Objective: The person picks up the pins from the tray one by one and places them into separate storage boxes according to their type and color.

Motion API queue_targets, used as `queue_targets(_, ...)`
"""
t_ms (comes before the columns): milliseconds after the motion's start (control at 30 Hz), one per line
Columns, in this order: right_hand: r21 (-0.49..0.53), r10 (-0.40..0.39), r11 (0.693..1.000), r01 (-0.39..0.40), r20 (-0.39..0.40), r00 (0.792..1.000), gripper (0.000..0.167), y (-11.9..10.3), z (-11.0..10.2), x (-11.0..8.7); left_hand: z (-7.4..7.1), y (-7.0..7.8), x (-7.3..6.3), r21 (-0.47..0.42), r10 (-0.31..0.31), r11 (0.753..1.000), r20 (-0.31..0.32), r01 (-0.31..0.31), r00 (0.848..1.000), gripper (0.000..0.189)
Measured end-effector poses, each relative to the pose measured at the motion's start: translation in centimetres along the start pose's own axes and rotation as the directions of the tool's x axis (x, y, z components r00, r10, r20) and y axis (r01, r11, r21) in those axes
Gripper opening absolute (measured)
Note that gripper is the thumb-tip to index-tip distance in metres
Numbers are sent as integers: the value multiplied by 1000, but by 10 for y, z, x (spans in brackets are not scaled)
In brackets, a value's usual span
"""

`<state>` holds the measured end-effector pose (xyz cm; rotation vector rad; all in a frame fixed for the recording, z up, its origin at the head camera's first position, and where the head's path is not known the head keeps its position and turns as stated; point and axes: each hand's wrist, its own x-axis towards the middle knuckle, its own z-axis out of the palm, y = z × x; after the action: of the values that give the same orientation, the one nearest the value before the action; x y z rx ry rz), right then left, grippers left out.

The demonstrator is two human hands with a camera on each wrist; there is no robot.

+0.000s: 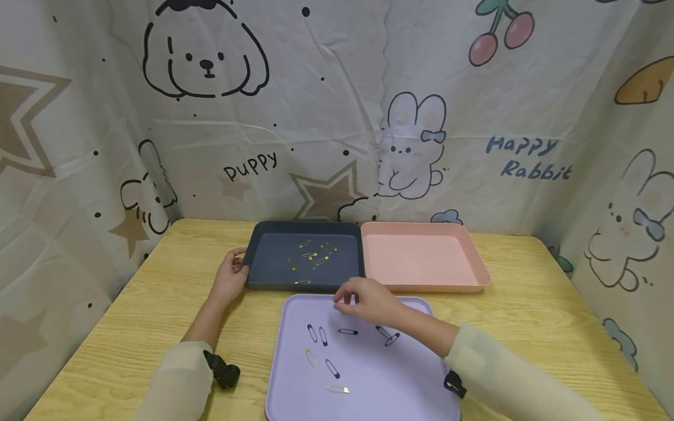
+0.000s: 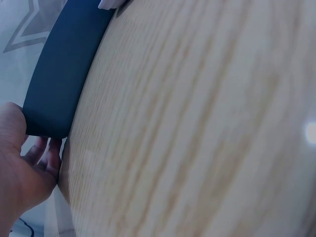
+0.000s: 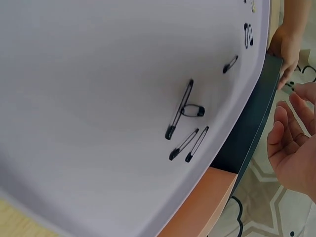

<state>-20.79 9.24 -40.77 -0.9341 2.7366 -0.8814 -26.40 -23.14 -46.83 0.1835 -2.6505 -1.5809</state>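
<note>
My left hand [image 1: 231,278] holds the left end of the dark blue tray [image 1: 253,257], thumb at the rim and fingers against the side wall. Several gold safety pins [image 1: 309,255] lie in that tray. Over the far edge of the lilac tray [image 1: 368,403] hovers my right hand [image 1: 365,301], thumb and index fingertips brought close together. I cannot tell whether a pin is between them. Below it on the lilac tray lie several black safety pins [image 1: 332,368], two of them crossed [image 3: 180,108], and two gold safety pins, one nearer [image 1: 338,389] and one farther left [image 1: 310,357].
A pink tray [image 1: 421,257] stands to the right of the dark blue one, side by side with it. All trays are on a wooden table [image 1: 526,333]. A patterned cloth [image 1: 326,117] hangs around the table's back and sides.
</note>
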Motion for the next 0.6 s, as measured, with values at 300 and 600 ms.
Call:
queue_targets(300, 47, -45, 998, 41, 93, 995, 9, -4, 9, -25, 0, 2, 0, -5, -2, 1000, 0, 2, 1000, 45)
queue_targets(600, 117, -63, 992, 47, 130, 989, 5, -4, 28, -51, 0, 2, -2, -12, 1, 1000, 8, -1, 1000, 45)
